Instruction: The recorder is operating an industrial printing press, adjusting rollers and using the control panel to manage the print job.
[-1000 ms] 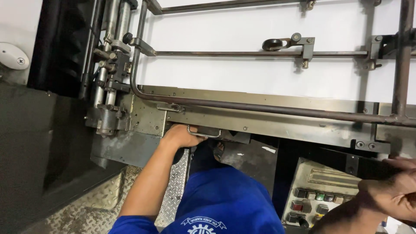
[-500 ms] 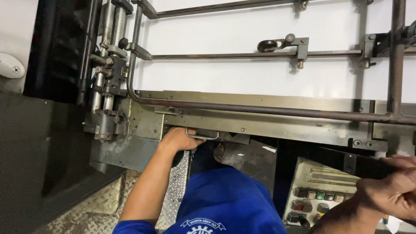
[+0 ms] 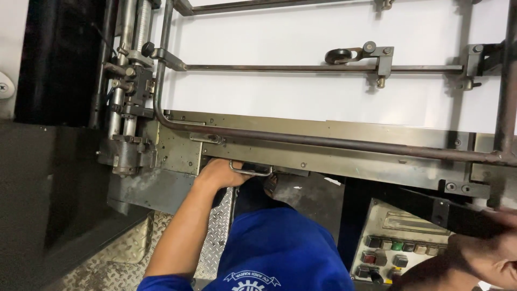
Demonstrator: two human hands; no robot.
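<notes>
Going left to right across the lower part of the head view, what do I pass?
Steel roller assembly → left hand → metal pull handle → control panel with coloured buttons → right hand.

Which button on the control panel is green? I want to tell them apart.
The green button sits mid top row on the control panel; the red one lies lower left.

A long metal bar (image 3: pixel 334 143) blocks reaching the white sheet (image 3: pixel 301 97).
</notes>
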